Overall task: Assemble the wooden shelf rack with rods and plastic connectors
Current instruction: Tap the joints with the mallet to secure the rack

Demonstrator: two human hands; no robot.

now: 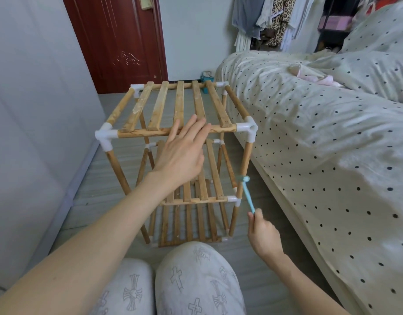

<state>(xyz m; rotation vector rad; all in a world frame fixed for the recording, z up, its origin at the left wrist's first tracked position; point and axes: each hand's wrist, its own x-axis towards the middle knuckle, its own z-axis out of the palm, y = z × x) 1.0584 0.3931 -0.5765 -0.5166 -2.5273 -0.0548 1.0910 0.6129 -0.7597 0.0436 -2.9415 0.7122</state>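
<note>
The wooden shelf rack (180, 155) stands upright on the grey floor (100, 189), just in front of the person's knees (196, 280) in pale patterned trousers, with the bed close on its right and a white cabinet (32, 133) on its left. Nearest, the right hand (263, 235) pinches the end of a small light-blue mallet (247, 194) between curled fingers; the mallet's head meets the rack's front right upright rod (246, 162), partway between the middle and top shelves. Above and to the left, the left hand (182, 155) reaches forward with straight, slightly spread fingers, its fingertips resting on the front rod of the top shelf (180, 105). White plastic connectors (248, 130) join the rods at each corner, and flat wooden slats span three tiers. Beyond the rack, a polka-dot bedspread (309, 133) covers the bed. Farther back are a dark red door (118, 42) and clothes (275, 19) hanging against the wall.
</note>
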